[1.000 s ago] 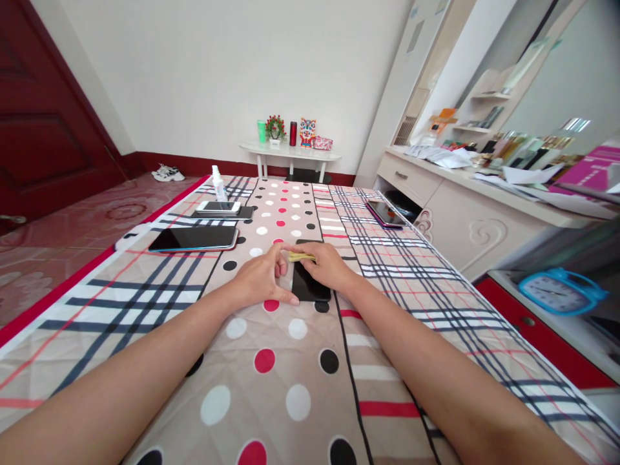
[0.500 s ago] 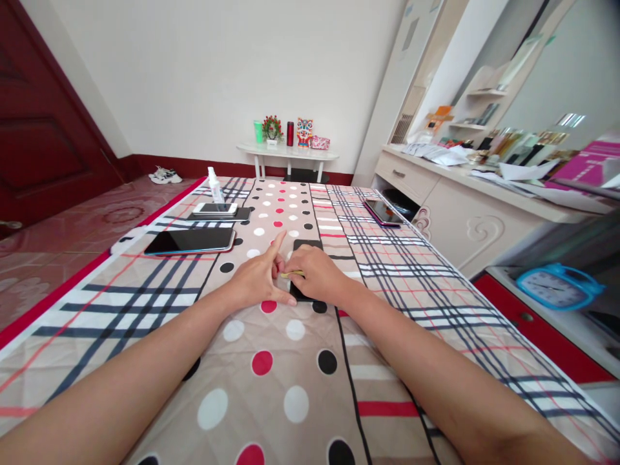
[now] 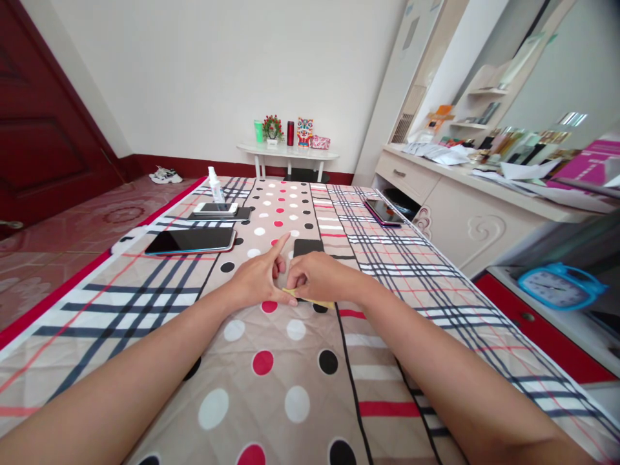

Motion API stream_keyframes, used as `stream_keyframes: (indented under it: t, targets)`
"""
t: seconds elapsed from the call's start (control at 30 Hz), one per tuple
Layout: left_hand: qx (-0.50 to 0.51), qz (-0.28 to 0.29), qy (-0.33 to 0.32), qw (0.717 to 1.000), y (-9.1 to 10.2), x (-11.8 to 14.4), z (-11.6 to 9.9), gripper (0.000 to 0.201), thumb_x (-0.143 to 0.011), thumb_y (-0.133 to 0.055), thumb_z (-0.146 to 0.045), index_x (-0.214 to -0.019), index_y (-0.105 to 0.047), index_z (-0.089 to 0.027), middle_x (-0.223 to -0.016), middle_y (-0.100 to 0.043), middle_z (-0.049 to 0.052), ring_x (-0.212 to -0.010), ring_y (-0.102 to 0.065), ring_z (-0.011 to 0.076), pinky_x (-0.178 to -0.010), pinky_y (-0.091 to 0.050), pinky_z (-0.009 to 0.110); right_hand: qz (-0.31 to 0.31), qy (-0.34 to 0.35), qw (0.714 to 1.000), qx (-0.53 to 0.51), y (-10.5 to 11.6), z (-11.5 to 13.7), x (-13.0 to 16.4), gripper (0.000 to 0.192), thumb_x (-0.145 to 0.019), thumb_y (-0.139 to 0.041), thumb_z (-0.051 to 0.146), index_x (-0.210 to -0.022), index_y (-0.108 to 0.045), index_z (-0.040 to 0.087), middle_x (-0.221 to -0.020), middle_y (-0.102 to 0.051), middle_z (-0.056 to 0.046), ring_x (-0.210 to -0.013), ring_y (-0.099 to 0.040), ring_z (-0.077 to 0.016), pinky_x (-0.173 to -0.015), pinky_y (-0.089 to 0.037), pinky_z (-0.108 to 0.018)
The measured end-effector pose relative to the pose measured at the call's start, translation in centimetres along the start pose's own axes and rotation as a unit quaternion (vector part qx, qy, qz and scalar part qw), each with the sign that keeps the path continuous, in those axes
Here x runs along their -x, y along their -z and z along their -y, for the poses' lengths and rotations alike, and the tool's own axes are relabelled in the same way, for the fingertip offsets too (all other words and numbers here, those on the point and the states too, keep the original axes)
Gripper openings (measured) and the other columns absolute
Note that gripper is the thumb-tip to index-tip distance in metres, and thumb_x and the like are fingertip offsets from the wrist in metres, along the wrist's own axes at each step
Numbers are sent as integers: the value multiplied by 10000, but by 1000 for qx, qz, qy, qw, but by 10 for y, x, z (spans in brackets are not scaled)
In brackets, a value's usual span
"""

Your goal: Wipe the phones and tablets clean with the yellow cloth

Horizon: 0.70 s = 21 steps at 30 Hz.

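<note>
Currently right hand (image 3: 317, 278) pinches yellow card (image 3: 310, 299) on phone (image 3: 308, 247); left hand (image 3: 259, 278) open beside it; phone may slide.

Bed (image 3: 397, 310), covered with a quilted spread of plaid bands and a central strip of red, black and white dots. Lying on it: a large dark tablet (image 3: 191, 241) near the left edge; beyond it a white phone (image 3: 216, 208) stacked on a dark phone (image 3: 242, 214), with a small spray bottle (image 3: 214, 185) standing at the far left corner; a purple-edged phone (image 3: 383, 212) at the far right edge; a black phone (image 3: 308, 247) at mid-bed, partly hidden, with a thin yellow card (image 3: 310, 300) at its near end.
</note>
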<state>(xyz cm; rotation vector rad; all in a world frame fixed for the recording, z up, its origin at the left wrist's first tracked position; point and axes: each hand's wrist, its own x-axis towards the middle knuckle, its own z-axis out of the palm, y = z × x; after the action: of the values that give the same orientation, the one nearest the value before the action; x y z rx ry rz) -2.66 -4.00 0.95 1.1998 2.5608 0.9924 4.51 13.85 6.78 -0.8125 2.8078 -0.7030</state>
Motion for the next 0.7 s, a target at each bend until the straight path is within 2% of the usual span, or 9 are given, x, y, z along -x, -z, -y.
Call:
stream_keyframes:
  t: [0.13, 0.2, 0.3, 0.43, 0.57, 0.7]
  targets:
    - [4, 8, 1, 1000, 1, 0, 0, 1309, -519, -832, -490, -1510, 6, -319, -889, -570, -42, -702, -543, 142, -660, -414, 263, 82, -29, 996, -29, 12, 0, 6, 167, -642, -633, 41, -732, -707, 161, -701, -682, 18, -596, -559, -90, -553, -366, -197]
    - [14, 6, -3, 1000, 0, -1, 1, 1285, -539, -826, -468, -1511, 2, -317, -895, -567, -41, -702, -534, 136, -663, -421, 261, 83, -31, 995, -35, 11, -2, 6, 171, -632, -627, 40, -728, -702, 161, -717, -685, 16, -600, -562, -88, -550, -368, -189]
    - [38, -10, -8, 999, -2, -2, 5, 1249, -582, -813, -441, -1513, 8, -297, -901, -566, -34, -713, -526, 133, -679, -436, 265, 27, -52, 998, -29, 2, -8, 2, 112, -652, -636, 89, -728, -684, 155, -718, -678, 5, -607, -560, -92, -554, -361, -190]
    - [65, -19, -8, 998, -4, -2, 7, 1196, -625, -800, -410, -1515, -11, -280, -870, -573, -36, -703, -522, 130, -689, -447, 275, -95, -88, 991, 31, -10, -21, -6, 143, -719, -586, 109, -810, -681, 165, -765, -663, -6, -659, -560, -109, -584, -356, -206]
    - [80, -20, -3, 997, -4, -3, 7, 1205, -608, -819, -406, -1516, -37, -277, -855, -579, -40, -687, -513, 127, -684, -451, 276, -196, -124, 960, 159, -16, -40, -11, 220, -809, -501, 95, -892, -690, 169, -914, -639, -56, -828, -563, -161, -696, -384, -247]
    - [88, -21, 2, 996, -3, -3, 7, 1198, -602, -826, -408, -1515, -61, -277, -860, -584, -37, -684, -510, 125, -675, -451, 271, -233, -172, 932, 217, -19, -59, -11, 305, -914, -398, 133, -1010, -687, 153, -1028, -596, -104, -955, -521, -200, -779, -394, -281]
